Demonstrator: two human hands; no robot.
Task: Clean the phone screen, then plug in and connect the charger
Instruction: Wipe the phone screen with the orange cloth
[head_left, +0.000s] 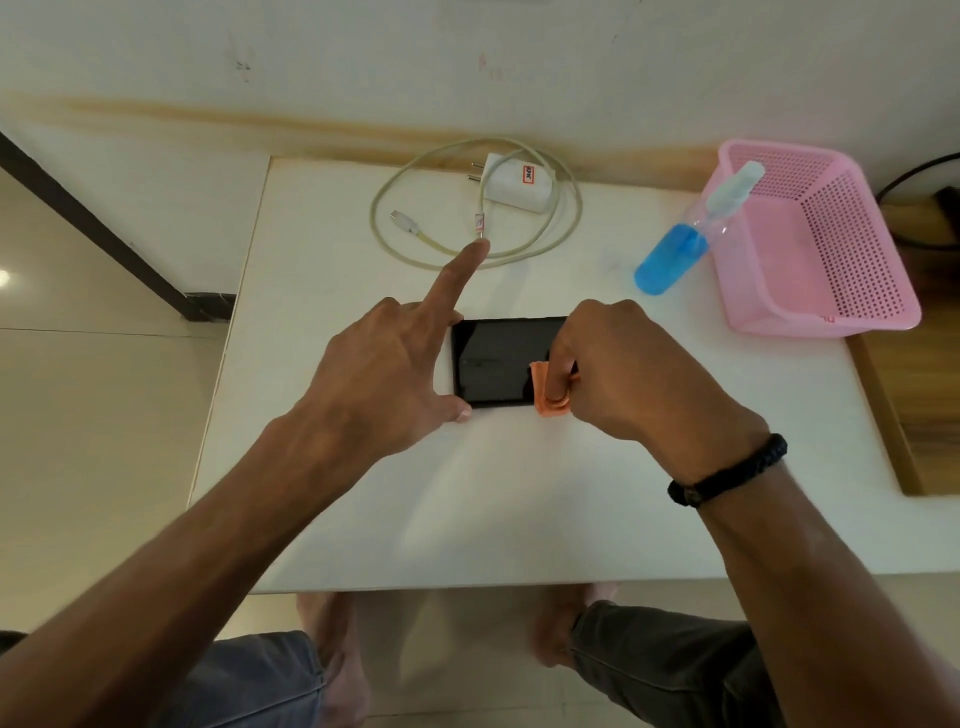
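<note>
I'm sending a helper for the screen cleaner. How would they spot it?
On the white table, look right to the pink basket. The spray bottle leans against its left wall, clear with blue liquid; nothing else there is blue.

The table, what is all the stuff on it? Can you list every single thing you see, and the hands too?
White rectangular table: one, white, fills the middle of the view.
Black flat phone: one, black, screen up, middle of the table.
Small orange cloth: one, orange, on the phone's right end, pinched by the right hand.
White charger plug block: one, white, far side of the table.
Off-white looped cable: one, off-white, coiled around the charger.
Clear spray bottle with blue liquid: one, clear and blue, leaning on the basket.
Pink plastic mesh basket: one, pink, right edge of the table.
Black braided wristband: one, black, right wrist.
Left hand: steadies the phone's left end, forefinger raised.
Right hand: holds the cloth.
</note>
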